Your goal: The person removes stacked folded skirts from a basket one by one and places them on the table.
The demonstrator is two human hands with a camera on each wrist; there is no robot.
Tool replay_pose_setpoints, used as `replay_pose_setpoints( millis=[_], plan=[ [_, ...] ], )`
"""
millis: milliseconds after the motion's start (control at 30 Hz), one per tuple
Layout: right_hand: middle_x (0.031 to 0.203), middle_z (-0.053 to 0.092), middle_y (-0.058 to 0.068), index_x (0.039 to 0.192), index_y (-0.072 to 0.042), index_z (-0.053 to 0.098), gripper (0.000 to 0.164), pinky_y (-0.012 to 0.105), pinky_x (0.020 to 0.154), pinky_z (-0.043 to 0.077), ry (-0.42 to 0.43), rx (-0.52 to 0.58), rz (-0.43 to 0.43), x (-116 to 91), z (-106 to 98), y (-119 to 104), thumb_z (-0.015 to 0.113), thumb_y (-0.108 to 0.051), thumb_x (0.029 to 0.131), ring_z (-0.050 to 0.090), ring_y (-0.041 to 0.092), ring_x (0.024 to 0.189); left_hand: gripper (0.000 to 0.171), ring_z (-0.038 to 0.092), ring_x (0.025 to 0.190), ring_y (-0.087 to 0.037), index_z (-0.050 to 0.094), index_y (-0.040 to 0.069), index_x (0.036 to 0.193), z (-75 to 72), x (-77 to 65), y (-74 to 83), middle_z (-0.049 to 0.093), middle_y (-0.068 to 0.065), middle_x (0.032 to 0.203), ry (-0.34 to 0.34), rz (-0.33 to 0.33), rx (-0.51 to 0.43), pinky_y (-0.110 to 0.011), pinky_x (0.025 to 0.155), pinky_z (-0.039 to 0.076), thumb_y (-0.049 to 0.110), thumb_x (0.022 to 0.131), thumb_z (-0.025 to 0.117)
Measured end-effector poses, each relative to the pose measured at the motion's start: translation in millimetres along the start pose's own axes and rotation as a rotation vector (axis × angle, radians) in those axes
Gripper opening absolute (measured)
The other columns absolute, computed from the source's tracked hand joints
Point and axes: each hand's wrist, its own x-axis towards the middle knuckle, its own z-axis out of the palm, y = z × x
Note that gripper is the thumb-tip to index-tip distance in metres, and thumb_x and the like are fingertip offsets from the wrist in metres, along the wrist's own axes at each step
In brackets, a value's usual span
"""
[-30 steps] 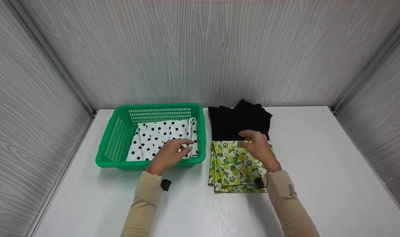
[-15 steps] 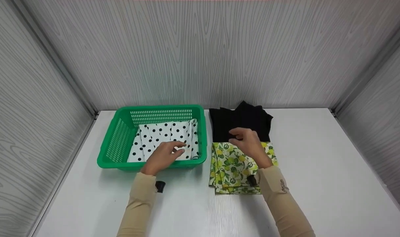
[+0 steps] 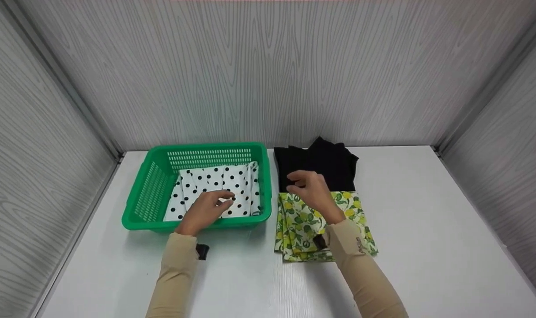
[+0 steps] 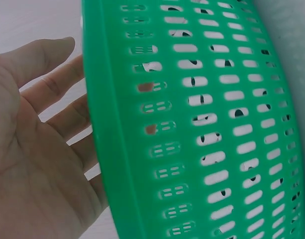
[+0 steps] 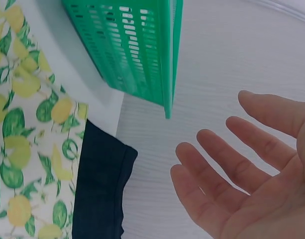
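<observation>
My left hand (image 3: 204, 210) hovers over the near rim of a green slotted plastic basket (image 3: 239, 222). In the left wrist view its fingers reach behind the basket's rim, relaxed and holding nothing. A folded white cloth with black dots (image 3: 239, 176) lies inside the basket. To the basket's right, folded lemon-print fabric (image 3: 294, 225) lies on the table, with black fabric (image 3: 332, 165) at its far side. Above these fabrics is my right hand (image 3: 312, 190), fingers slightly bent and spread apart, with nothing in it; its forearm hides part of the lemon print.
The white table (image 3: 418, 229) ends at a grey wood-grain back wall (image 3: 268, 70). Similar panels rise on the left (image 3: 38, 145) and right. The basket stands near the back wall, and the black fabric reaches the table's rear edge.
Both hands have moved to the left, the right one further, from over the lemon print toward the basket. The whole view has shifted slightly. Basket and fabrics stay in place.
</observation>
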Motion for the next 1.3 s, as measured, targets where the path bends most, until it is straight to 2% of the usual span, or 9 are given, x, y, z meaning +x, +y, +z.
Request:
replay_pose_setpoints(
  millis=[200, 300, 433, 600, 833, 967, 1100, 1300],
  plan=[
    [0.118, 0.069, 0.022, 0.121, 0.006, 0.070, 0.028, 0.045, 0.090, 0.055, -0.007, 0.029, -0.006, 8, 20, -12, 0.068, -0.001, 0.094, 0.068, 0.035, 0.104, 0.031, 0.065, 0.108, -0.034, 0.067, -0.004, 0.128, -4.5, 0.3, -9.4, 0.068, -0.019, 0.125, 0.028, 0.010, 0.038, -0.052, 0.092, 0.051, 0.012, 0.103, 0.058],
    [0.118, 0.069, 0.023, 0.120, 0.005, 0.071, 0.027, 0.045, 0.088, 0.056, -0.011, 0.037, 0.001, 14, 28, -18, 0.069, 0.000, 0.094, 0.069, 0.034, 0.102, 0.030, 0.067, 0.098, -0.030, 0.067, -0.006, 0.127, -7.5, 1.1, -13.5, 0.069, -0.020, 0.121, 0.046, 0.015, 0.036, -0.048, 0.084, 0.053, 0.011, 0.103, 0.058],
    [0.120, 0.068, 0.023, 0.121, 0.005, 0.070, 0.027, 0.043, 0.087, 0.056, -0.047, 0.059, -0.010, 23, 41, -25, 0.068, -0.002, 0.095, 0.069, 0.034, 0.103, 0.030, 0.067, 0.088, -0.028, 0.067, -0.007, 0.126, -9.0, 2.9, -19.2, 0.069, -0.022, 0.117, 0.102, -0.010, 0.026, -0.045, 0.076, 0.053, 0.008, 0.102, 0.058],
    [0.121, 0.069, 0.020, 0.122, 0.005, 0.069, 0.028, 0.041, 0.089, 0.056, -0.081, 0.074, -0.007, 33, 55, -33, 0.067, -0.004, 0.096, 0.068, 0.032, 0.106, 0.031, 0.067, 0.101, -0.035, 0.065, -0.008, 0.128, -8.0, 4.4, -26.2, 0.067, -0.025, 0.122, 0.163, -0.062, 0.021, -0.050, 0.086, 0.053, 0.008, 0.102, 0.058],
    [0.125, 0.068, 0.018, 0.126, 0.005, 0.067, 0.032, 0.039, 0.091, 0.055, -0.127, 0.116, 0.112, 38, 69, -41, 0.068, -0.007, 0.096, 0.067, 0.030, 0.110, 0.037, 0.060, 0.117, -0.043, 0.060, -0.008, 0.135, -7.8, 5.2, -31.7, 0.060, -0.029, 0.132, 0.200, -0.149, -0.016, -0.055, 0.096, 0.048, 0.012, 0.104, 0.056],
    [0.132, 0.064, 0.019, 0.131, 0.005, 0.063, 0.037, 0.040, 0.096, 0.053, -0.165, 0.134, 0.178, 41, 75, -48, 0.067, -0.008, 0.096, 0.064, 0.031, 0.116, 0.038, 0.062, 0.114, -0.042, 0.058, -0.008, 0.136, -11.9, 5.0, -32.7, 0.057, -0.030, 0.135, 0.219, -0.182, -0.024, -0.055, 0.094, 0.049, 0.011, 0.103, 0.056],
    [0.139, 0.059, 0.018, 0.136, 0.004, 0.060, 0.044, 0.044, 0.099, 0.050, -0.191, 0.126, 0.234, 44, 82, -50, 0.068, -0.011, 0.095, 0.060, 0.033, 0.122, 0.040, 0.062, 0.115, -0.042, 0.057, -0.008, 0.137, -16.7, 5.0, -34.7, 0.055, -0.031, 0.138, 0.228, -0.212, 0.016, -0.055, 0.094, 0.049, 0.012, 0.103, 0.056],
    [0.145, 0.052, 0.017, 0.141, 0.001, 0.055, 0.052, 0.044, 0.099, 0.048, -0.205, 0.137, 0.324, 47, 96, -53, 0.071, -0.015, 0.094, 0.056, 0.029, 0.120, 0.042, 0.050, 0.130, -0.044, 0.054, -0.009, 0.139, -22.8, 6.5, -40.5, 0.051, -0.032, 0.142, 0.197, -0.282, 0.087, -0.058, 0.105, 0.041, 0.014, 0.103, 0.054]
  ],
)
